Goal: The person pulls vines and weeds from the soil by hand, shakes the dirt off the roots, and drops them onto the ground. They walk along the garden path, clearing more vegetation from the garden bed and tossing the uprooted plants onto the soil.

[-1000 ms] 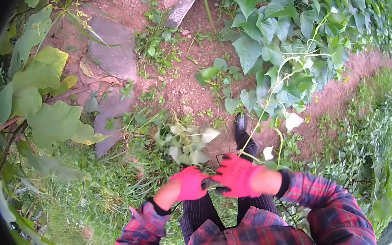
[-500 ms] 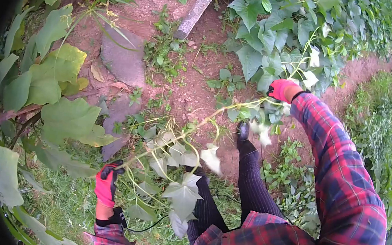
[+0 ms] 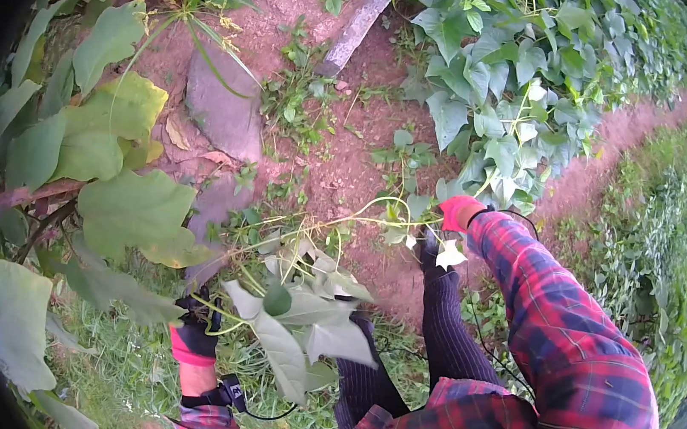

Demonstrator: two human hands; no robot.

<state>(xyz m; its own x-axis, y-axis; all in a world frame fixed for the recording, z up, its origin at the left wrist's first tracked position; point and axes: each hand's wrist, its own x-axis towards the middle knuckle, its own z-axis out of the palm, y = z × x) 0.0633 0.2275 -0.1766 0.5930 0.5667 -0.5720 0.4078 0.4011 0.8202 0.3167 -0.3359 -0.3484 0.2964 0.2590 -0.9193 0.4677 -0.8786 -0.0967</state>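
Note:
A long leafy vine (image 3: 327, 224) stretches between my two hands, its pale stem sagging a little. Low on the left, my left hand (image 3: 196, 335), in a pink and black glove, is closed around the vine's stems. Broad pale leaves (image 3: 283, 346) hang just right of that hand, with their undersides turned up. My right hand (image 3: 457, 212), in a pink glove, grips the vine's other part near the edge of the leafy bed; its fingertips are partly hidden. A small white-looking leaf (image 3: 449, 254) dangles under it.
Dense green vines (image 3: 498, 71) cover the upper right. Large-leaved plants (image 3: 125, 209) crowd the left side. A flat stone (image 3: 221, 105) and a grey plank (image 3: 369, 20) lie on reddish soil. My shoe (image 3: 429, 246) stands below my right hand.
My right hand has moved left and down, drawing closer to my left hand with the vine. My left hand has turned and dropped slightly; the hanging leaves have swung rightward.

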